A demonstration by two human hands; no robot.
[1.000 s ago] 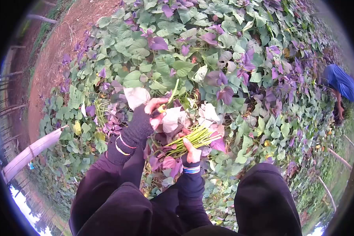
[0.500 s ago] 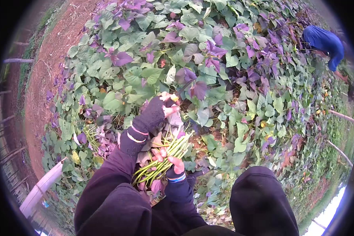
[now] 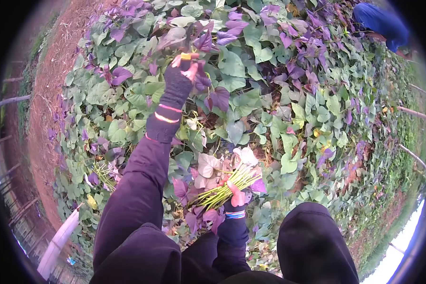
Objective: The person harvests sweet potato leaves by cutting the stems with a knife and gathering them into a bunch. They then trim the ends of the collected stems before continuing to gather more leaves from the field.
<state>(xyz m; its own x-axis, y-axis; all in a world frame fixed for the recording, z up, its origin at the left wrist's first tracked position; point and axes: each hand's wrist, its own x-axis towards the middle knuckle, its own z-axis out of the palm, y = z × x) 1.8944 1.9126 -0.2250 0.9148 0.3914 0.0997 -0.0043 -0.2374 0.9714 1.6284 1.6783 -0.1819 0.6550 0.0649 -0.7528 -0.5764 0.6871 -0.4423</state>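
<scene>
My left hand, in a dark fingerless glove, reaches out among purple and green heart-shaped leaves. Its fingers are closed around a small yellow object, whose kind I cannot make out; a dark part shows just above it. Closer to my body, my right hand grips a bunch of cut leafy vine stems from below, thumb over the top. The pale green stem ends point to both sides, and pinkish-purple leaves hang around and under them.
Dense leafy vines cover the ground ahead. Another small bunch of stems lies on the leaves at left. A wooden pole stands at lower left, beside a bare soil strip. A person in blue bends over at upper right.
My left hand has moved away from the bunch, up and forward into the leaves. My right hand and the bunch have shifted to the right, and the bunch is turned slightly.
</scene>
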